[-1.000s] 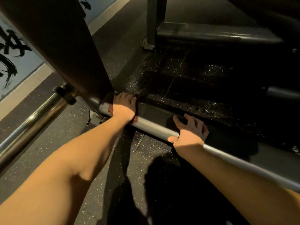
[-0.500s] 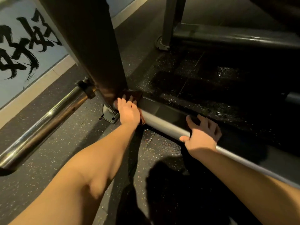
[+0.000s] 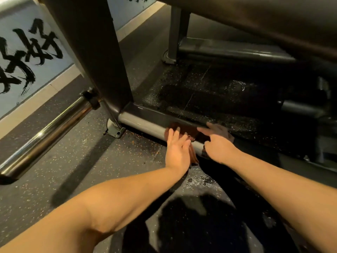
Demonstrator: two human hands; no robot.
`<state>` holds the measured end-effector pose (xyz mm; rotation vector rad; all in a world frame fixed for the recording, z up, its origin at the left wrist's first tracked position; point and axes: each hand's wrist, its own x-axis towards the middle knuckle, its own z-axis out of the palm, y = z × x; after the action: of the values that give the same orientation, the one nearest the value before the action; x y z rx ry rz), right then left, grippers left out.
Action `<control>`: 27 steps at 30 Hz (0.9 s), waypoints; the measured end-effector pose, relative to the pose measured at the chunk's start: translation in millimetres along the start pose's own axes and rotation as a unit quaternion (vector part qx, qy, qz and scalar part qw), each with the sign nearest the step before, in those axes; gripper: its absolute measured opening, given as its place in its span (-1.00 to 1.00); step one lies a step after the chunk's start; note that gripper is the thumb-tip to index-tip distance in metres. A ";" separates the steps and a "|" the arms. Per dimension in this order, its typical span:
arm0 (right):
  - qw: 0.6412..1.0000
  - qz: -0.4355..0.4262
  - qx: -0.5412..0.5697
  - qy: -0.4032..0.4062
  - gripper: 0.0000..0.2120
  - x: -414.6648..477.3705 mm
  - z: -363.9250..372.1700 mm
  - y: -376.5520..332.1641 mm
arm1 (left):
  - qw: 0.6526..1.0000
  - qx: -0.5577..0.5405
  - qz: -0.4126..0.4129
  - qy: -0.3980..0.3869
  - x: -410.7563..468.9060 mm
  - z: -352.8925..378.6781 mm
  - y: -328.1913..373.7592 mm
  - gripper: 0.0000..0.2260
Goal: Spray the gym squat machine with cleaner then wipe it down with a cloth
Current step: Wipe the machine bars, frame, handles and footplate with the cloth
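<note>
A brown cloth (image 3: 184,131) drapes over the squat machine's low grey bar (image 3: 142,124), which runs far left to near right. The left hand (image 3: 177,152) presses it with straight fingers; the right hand (image 3: 218,144), spread and empty, touches its right edge

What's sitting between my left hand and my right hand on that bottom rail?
The brown cloth, draped over the grey base rail, lies between the left hand and the right hand, as the head view shows.
</note>
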<state>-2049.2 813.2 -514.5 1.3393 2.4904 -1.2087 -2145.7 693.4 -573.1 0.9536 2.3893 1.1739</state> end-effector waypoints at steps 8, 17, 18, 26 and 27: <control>0.965 -0.001 0.260 0.014 -0.67 -71.9 -16.9 19.7 | 0.995 -0.021 0.036 -0.086 -23.0 -18.5 48.5 -0.72; 0.724 0.164 0.664 -0.091 -0.79 -83.3 -19.4 24.1 | 0.971 0.001 0.099 -0.220 -48.1 -29.5 88.4 -0.71; 0.735 0.166 0.653 -0.071 -0.81 -82.2 -21.5 24.2 | 0.968 0.021 0.105 -0.226 -46.7 -30.9 87.4 -0.72; 0.929 0.010 0.326 0.177 -0.49 -60.3 -50.0 10.0 | 0.989 0.053 0.060 -0.127 -17.0 -45.0 47.2 -0.70; 0.947 -0.024 0.257 0.189 -0.44 -57.2 -51.6 10.5 | 0.987 0.082 0.057 -0.122 -11.0 -46.2 38.8 -0.69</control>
<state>-1991.3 812.0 -462.6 1.7800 2.5564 -1.8681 -2145.8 676.2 -514.2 1.2246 2.2850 0.8481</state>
